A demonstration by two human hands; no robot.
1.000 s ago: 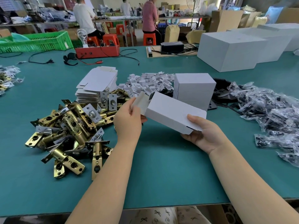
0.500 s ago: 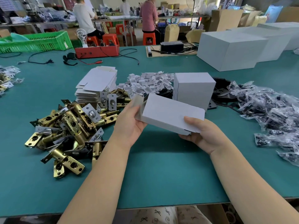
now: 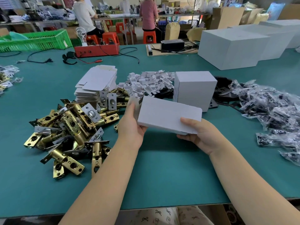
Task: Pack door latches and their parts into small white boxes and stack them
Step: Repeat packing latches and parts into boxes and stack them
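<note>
Hard to see much of the box (image 3: 168,115) itself, since only its flat white top faces the camera, so whether anything is inside can't be told, and its left end is blurry where a flap seems to stick up by the fingers. The left hand (image 3: 132,125) grasps that left end, thumb under the near edge and fingertips up along the end, though the fingers behind are mostly hidden by the hand's own back. The right hand (image 3: 200,135) clasps the near right corner, thumb lying flat on top and the other fingers curled underneath, out of sight. The box is up off the green table (image 3: 162,172), tilted a bit, right in front of a stack of closed white boxes (image 3: 194,90). Left of it is a messy pile of brass latches (image 3: 69,129), and behind those a stack of flat unfolded cartons (image 3: 95,85). A heap of small white card bits (image 3: 149,82) sits in the middle, and some black plates (image 3: 224,90) peek out from behind the stack, mostly covered. On the right there's a spread of clear plastic bags (image 3: 272,111) with dark stuff inside, too crinkly to make out, and cut off by the frame edge.
</note>
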